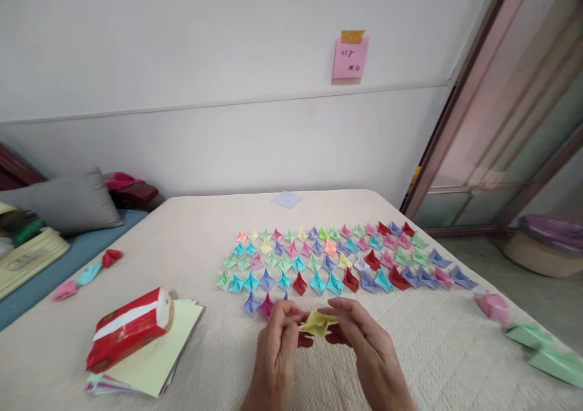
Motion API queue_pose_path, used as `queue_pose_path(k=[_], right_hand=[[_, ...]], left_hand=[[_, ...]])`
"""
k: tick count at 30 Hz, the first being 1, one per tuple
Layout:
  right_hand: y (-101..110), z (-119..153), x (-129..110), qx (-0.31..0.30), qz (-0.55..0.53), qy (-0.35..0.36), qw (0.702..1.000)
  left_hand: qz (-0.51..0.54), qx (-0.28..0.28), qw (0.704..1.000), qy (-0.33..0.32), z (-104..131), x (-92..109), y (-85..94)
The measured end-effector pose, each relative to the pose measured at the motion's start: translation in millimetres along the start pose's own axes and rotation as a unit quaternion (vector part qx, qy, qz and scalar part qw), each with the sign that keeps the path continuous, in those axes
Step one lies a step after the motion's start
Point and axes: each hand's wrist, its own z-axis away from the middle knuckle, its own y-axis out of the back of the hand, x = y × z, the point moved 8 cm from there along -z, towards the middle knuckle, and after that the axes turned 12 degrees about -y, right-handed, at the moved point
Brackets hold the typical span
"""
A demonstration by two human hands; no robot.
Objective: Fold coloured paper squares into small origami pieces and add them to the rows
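A small folded yellow paper boat (317,324) is held between my two hands above the near part of the padded white surface. My left hand (281,341) pinches its left point, and my right hand (364,344) grips its right point. Just beyond them stand several rows of small folded paper boats in many colours, among them a red boat (299,284), a cyan boat (334,285) and a magenta boat (266,306). My left hand partly covers another boat at the near end of the rows.
At left, a red packet (132,326) lies on a stack of coloured paper (175,344). A lilac sheet (288,199) is at the far edge. Larger folded pieces lie at both sides, such as a pink one (493,306) and a green one (555,362). A pink note (350,59) is on the wall.
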Motion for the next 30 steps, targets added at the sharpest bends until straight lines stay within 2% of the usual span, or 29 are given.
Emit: queue_pose_path(k=[4, 10, 15, 18, 22, 26, 28, 30], right_hand=[[-2.7, 0.0, -3.4, -0.014, 0.03, -0.003, 0.999], [-17.5, 3.4, -10.2, -0.093, 0.098, 0.012, 0.991], [-25.4, 10.1, -12.2, -0.123, 0.147, 0.01, 0.981], [-29.6, 12.9, -13.4, -0.129, 0.179, 0.032, 0.975], [-32.2, 15.7, -16.9, -0.105, 0.252, 0.083, 0.958], [-39.3, 24.6, -23.2, -0.098, 0.345, 0.188, 0.914], [-42.9, 31.7, -26.6, -0.081, 0.398, 0.273, 0.872], [-45.3, 40.5, -30.7, -0.044, 0.443, 0.366, 0.817]], left_hand=[[0.008, -0.006, 1.0, -0.001, -2.0, 0.1, 0.0], [0.012, 0.008, 1.0, 0.019, -7.8, -0.6, 4.4], [-0.014, 0.021, 1.0, 0.003, -11.9, -3.1, 7.9], [-0.042, 0.02, 0.999, -0.014, -13.2, -3.1, 9.1], [-0.084, 0.018, 0.996, -0.032, -14.8, 0.7, 11.4], [-0.114, 0.022, 0.991, -0.058, -18.9, 9.3, 16.3], [-0.12, 0.026, 0.99, -0.064, -21.0, 11.8, 20.2], [-0.125, 0.023, 0.99, -0.065, -22.5, 12.7, 23.0]])
